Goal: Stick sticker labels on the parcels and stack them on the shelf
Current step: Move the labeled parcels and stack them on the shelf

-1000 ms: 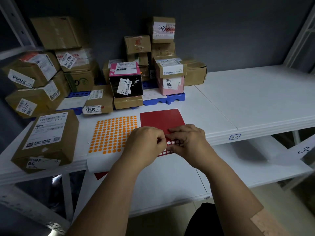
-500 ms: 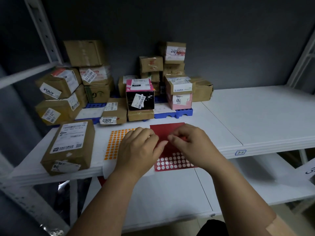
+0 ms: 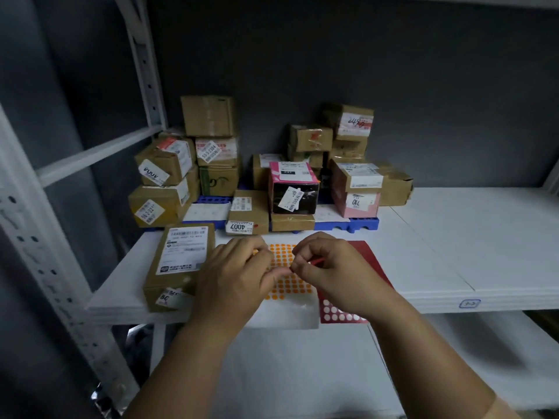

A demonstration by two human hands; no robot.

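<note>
Pinching what looks like a small red dot sticker in my right hand, left hand curled beside it, contents unclear; flimsy and tacky, best held by its edge; unstickered brown parcel sits left of centre

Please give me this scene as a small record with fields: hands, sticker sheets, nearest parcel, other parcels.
left hand: over the orange dot sheet, fingers curled
right hand: pinching a small red sticker
red sticker sheet: right of the orange one, partly used
nearest parcel: brown box at the shelf front, left
other parcels: stacked at the back
</note>
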